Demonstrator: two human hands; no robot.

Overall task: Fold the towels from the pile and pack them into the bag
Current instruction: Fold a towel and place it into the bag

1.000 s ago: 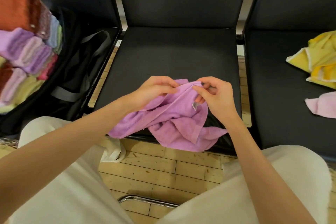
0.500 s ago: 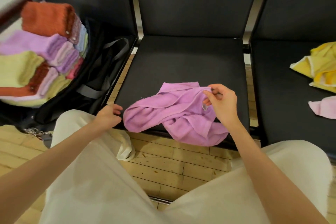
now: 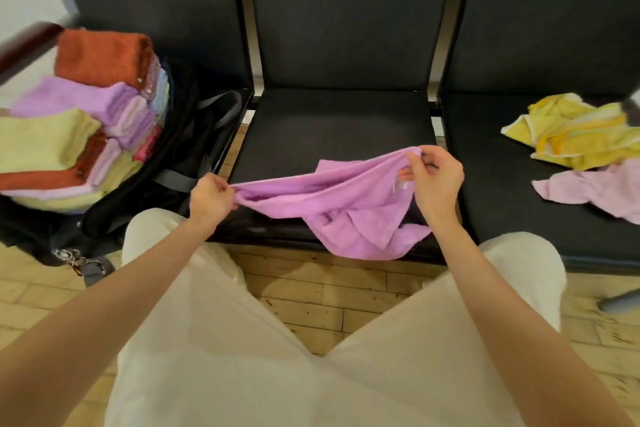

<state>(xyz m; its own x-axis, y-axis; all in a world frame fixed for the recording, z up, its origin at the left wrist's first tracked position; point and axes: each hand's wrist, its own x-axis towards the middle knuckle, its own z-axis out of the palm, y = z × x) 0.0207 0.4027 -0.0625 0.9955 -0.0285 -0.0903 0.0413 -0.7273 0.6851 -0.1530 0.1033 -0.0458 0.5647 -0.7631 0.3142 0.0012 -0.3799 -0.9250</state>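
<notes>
Purple towel (image 3: pixel 332 198), one, pinched by left hand (image 3: pixel 210 199) and right hand (image 3: pixel 437 177) at the middle seat's (image 3: pixel 332 128) front edge; two loose towels (image 3: pixel 585 163) right.

One head-worn view is looking forward and down — close over the lap. It is facing the middle seat (image 3: pixel 339 128) squarely.

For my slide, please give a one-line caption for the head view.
Both hands, left and right, stretch a purple towel over the middle seat.
</notes>
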